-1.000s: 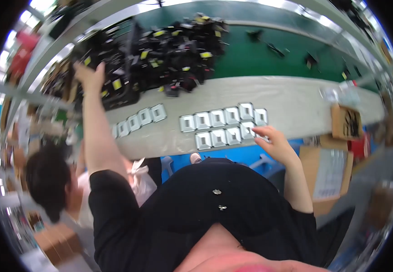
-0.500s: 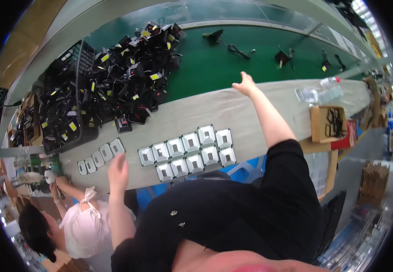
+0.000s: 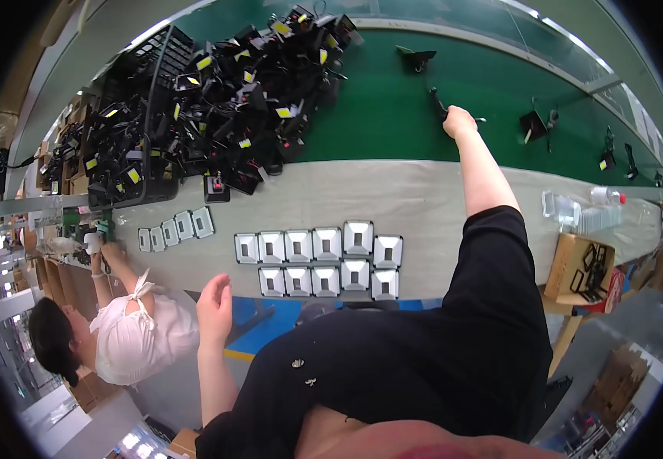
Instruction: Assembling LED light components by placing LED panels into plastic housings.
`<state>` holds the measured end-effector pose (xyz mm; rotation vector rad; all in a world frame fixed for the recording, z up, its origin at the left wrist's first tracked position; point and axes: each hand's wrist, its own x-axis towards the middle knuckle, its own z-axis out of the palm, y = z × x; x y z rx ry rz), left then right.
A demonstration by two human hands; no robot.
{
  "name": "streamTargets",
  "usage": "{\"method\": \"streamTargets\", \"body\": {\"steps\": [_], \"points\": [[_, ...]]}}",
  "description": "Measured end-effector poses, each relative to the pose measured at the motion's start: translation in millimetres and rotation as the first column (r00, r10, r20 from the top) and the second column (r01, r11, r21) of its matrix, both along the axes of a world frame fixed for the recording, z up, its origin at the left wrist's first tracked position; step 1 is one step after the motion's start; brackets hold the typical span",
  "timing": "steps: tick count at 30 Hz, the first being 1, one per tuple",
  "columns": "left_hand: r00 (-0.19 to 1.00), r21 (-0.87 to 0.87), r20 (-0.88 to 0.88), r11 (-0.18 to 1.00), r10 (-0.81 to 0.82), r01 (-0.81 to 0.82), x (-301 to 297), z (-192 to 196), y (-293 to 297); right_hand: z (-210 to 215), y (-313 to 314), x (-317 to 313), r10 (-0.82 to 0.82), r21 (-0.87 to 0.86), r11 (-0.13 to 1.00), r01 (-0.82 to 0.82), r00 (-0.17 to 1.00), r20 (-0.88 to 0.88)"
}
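My right hand (image 3: 460, 122) reaches over the green surface, its fingers closed on a bundled black cable (image 3: 437, 103). Just to the far left of it lies a black device (image 3: 416, 58) with a flat panel. Whether the cable is joined to that device cannot be seen. My left hand (image 3: 214, 307) hovers near the table's front edge, empty, its fingers loosely bent and apart from the thumb. Between my arms, silver-white square frames (image 3: 298, 246) with dark openings lie in two rows on the grey table cover (image 3: 431, 229).
At the far left, black wired devices (image 3: 247, 99) are heaped in and beside a black crate (image 3: 156, 107). A smaller row of frames (image 3: 182, 224) lies left. A co-worker (image 3: 133, 336) sits at left. Clear plastic packaging (image 3: 584, 214) and a box of black frames (image 3: 565, 268) stand right.
My right hand has moved farther out and right, closing on the cable. My left hand has shifted slightly down and right. The whole view has turned a little.
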<state>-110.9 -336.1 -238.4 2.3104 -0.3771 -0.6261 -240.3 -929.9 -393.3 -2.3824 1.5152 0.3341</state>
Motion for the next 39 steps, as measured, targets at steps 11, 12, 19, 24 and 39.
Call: {"method": "streamTargets", "body": {"steps": [11, 12, 19, 24, 39], "points": [[0.964, -0.087, -0.097, 0.967, -0.248, 0.24, -6.4, -3.3, -36.2, 46.9, 89.6, -122.7, -0.379, 0.587, 0.793, 0.164, 0.887, 0.264], [0.955, -0.132, -0.122, 0.958, -0.269, 0.253, -4.4, -8.9, -39.8, 43.0, 95.6, -108.6, -0.525, 0.642, 0.727, 0.242, 0.799, 0.293], [0.89, -0.079, 0.008, 0.887, -0.456, 0.455, -6.9, 17.3, -56.5, -8.6, 84.7, -49.0, -0.794, 0.603, 0.607, 0.518, 0.437, 0.423], [0.915, -0.251, -0.095, 0.899, -0.392, 0.359, 0.3, 37.1, -21.8, 68.2, 124.3, -29.7, -0.535, 0.5, 0.842, 0.2, 0.417, 0.734], [0.727, -0.914, -0.313, 0.402, -0.611, -0.055, 5.1, 181.1, 13.7, 348.9, 432.2, 42.6, 0.166, 0.107, 0.673, -0.731, 0.29, 0.942]]}}
